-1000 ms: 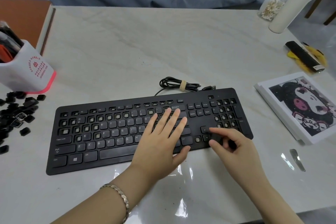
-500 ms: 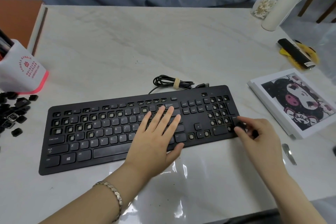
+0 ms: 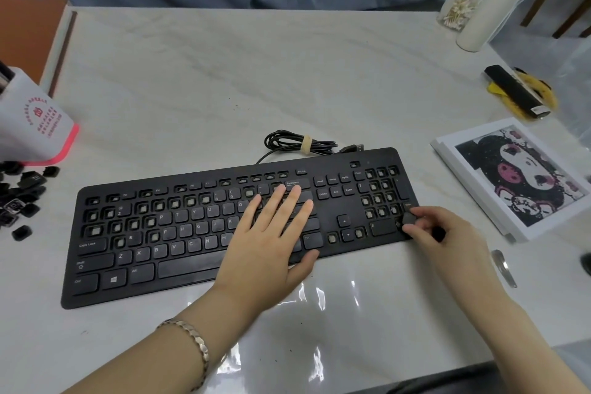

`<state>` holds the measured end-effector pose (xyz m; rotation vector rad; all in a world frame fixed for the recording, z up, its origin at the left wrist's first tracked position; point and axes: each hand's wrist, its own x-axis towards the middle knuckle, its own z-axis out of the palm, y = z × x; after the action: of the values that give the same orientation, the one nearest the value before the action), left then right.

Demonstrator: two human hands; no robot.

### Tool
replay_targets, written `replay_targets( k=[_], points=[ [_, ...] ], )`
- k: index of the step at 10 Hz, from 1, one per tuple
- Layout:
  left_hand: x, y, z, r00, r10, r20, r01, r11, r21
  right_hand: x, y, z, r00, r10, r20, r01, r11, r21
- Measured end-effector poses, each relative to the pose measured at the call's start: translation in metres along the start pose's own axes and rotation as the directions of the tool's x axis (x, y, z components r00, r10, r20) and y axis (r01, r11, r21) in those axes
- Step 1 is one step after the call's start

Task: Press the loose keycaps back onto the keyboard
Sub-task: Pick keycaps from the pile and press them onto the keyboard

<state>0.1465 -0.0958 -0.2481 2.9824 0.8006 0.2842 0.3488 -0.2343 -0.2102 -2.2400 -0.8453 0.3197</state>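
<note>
Left hand flat on keyboard, fingers straight. Right hand pinches keycap at its right near corner. Many sockets bare, pile at table left edge: seemingly much left.

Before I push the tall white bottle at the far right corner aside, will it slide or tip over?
Pushed high, the white bottle would probably tip, being tall and narrow. Pushed low, it may slide, since the table looks glossy. Once down, its round body would likely roll, and the table's edge is close.
</note>
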Motion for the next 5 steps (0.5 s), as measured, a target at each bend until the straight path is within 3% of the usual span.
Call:
replay_targets(
  k=[2, 5],
  points=[
    [0.0, 0.0, -0.001, 1.0, 0.0, 0.006, 0.0, 1.0, -0.001, 0.007, 0.007, -0.006, 0.976, -0.183, 0.118, 0.196, 0.975, -0.104],
    [0.0, 0.0, 0.0, 1.0, 0.002, 0.006, -0.002, 1.0, 0.001, 0.021, 0.021, -0.011, 0.964, -0.173, 0.203, 0.184, 0.982, -0.033]
  ],
)
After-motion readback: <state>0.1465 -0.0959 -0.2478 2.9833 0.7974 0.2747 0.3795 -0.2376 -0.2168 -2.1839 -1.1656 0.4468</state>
